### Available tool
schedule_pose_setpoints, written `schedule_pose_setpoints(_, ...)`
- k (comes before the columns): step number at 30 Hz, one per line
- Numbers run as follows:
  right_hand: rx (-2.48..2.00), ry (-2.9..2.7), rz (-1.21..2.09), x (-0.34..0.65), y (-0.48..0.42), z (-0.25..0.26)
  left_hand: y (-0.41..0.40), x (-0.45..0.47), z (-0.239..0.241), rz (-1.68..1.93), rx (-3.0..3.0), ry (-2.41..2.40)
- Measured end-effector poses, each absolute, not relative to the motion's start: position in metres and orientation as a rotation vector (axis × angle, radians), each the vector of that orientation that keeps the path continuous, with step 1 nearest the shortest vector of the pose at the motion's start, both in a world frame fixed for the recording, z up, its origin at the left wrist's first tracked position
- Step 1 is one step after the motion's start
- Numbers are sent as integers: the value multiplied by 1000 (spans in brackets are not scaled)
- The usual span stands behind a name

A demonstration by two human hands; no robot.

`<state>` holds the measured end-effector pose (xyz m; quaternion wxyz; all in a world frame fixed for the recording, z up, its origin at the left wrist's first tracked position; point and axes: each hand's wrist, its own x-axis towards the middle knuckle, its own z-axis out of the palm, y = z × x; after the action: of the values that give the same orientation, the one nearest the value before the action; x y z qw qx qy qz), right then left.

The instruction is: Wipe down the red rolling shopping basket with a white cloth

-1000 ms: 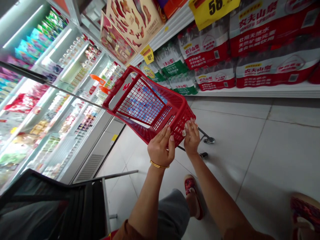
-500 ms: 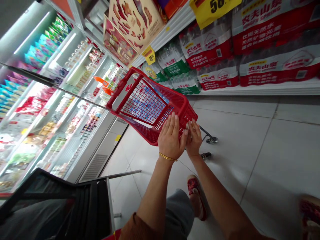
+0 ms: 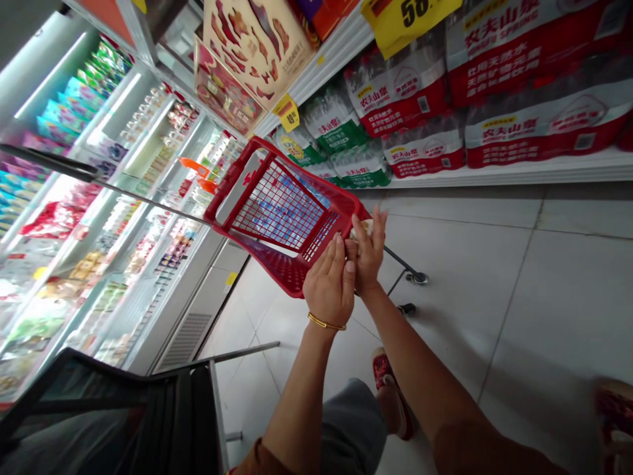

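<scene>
My left hand (image 3: 327, 280), with a gold bracelet at the wrist, has its fingers stretched out close together over the near edge of a red plastic shopping cart (image 3: 284, 280). Its fingertips lie beside my right hand (image 3: 368, 254), and the two hands touch or nearly touch. The right fingers are bent around a small pale thing (image 3: 364, 228), whose kind I cannot make out. Both hands are above the cart's near right corner; whether they rest on it is unclear. A red grid flap (image 3: 279, 208) stands inside the cart.
Shrink-wrapped bottled water packs (image 3: 405, 92) fill the low shelf (image 3: 475, 175) at the right. Lit refrigerated shelves (image 3: 123, 198) run along the left. A black folding chair-like frame (image 3: 198, 402) is at lower left. My shoe (image 3: 388, 382) stands on the tiled floor (image 3: 455, 264).
My right hand has lifted and turned, its fingers more bent and spread, and the pale thing shows more clearly. The left hand has shifted slightly left and down in view.
</scene>
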<state>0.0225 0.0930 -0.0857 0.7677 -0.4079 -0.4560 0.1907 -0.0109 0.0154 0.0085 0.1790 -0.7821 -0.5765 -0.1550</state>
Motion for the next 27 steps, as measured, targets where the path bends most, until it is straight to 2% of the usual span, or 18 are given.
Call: schedule_pose_setpoints(27, -1047, -904, 597, 27, 83, -152, 7, -8, 18, -527, -2261, -1621)
